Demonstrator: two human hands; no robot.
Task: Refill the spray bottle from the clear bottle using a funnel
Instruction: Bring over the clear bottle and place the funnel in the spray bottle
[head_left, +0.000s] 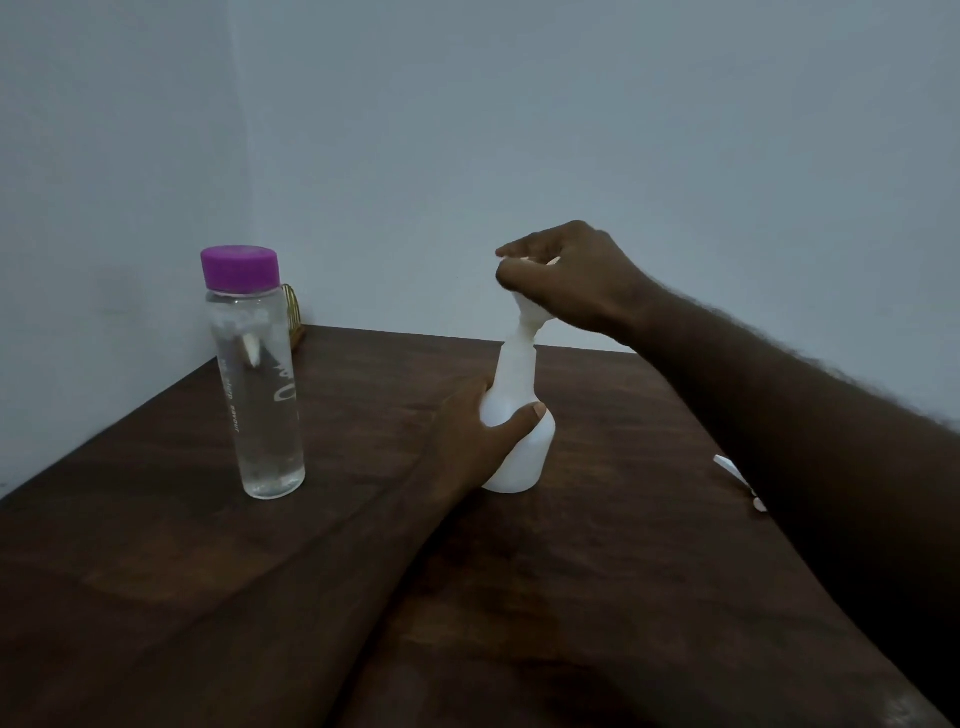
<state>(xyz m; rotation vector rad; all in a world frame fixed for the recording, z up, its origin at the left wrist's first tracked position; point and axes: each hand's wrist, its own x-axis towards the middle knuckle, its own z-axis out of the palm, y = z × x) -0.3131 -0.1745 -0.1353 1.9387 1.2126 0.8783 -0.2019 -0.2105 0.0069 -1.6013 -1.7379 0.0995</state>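
Clear bottle (257, 384), purple cap (240, 267) on, stands upright at the counter's (156, 545) left. Well to its right, the left hand (467, 441), the nearer one, is wrapped round the upright white spray bottle's (524, 462) body. Above, the right hand (571, 280) pinches the funnel (530, 314) set in its neck. Fetching the clear bottle likely falls to the left hand.

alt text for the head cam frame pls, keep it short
A person's left-hand grip holds a white spray bottle upright on a dark wooden table, while the right-hand grip holds a white funnel at its neck. A clear bottle with its purple cap on stands to the left.
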